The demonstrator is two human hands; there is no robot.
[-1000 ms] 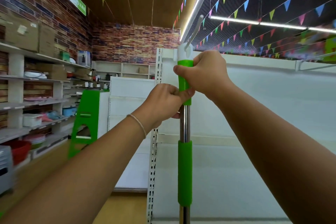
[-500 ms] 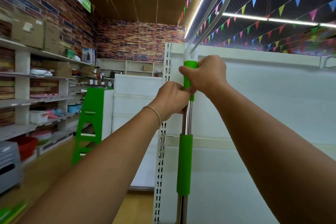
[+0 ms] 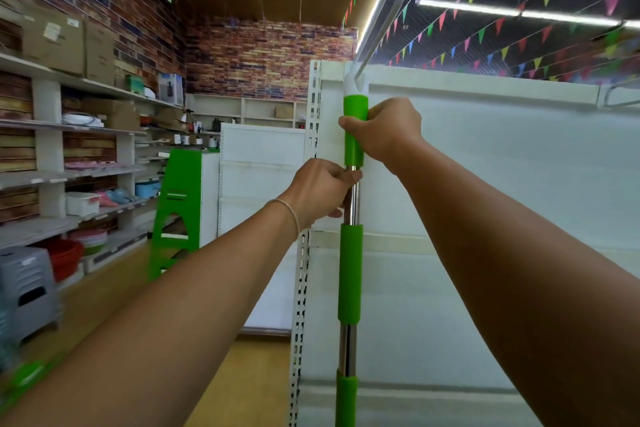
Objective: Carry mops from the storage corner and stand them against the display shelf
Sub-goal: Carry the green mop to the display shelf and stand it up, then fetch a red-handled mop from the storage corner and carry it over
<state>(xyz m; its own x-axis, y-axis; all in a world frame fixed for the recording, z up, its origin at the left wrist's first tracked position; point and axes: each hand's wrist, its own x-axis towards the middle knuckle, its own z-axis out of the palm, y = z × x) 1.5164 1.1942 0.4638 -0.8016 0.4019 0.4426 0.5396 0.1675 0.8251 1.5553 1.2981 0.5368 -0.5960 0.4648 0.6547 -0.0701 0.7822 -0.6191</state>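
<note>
Gripping upright mop pole (image 3: 350, 274), right hand (image 3: 384, 132) above left hand (image 3: 320, 189); white display shelf (image 3: 485, 184) edge just behind

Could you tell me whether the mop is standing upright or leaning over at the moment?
Upright: the mop pole runs straight up the frame beside the shelf, gripped by the right hand and left hand. Its foot is out of view.

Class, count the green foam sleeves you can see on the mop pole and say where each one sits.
3. The top sleeve is gripped by the right hand; the middle sleeve sits below the left hand; the lowest sleeve runs off the bottom edge. More may lie out of frame.
</note>
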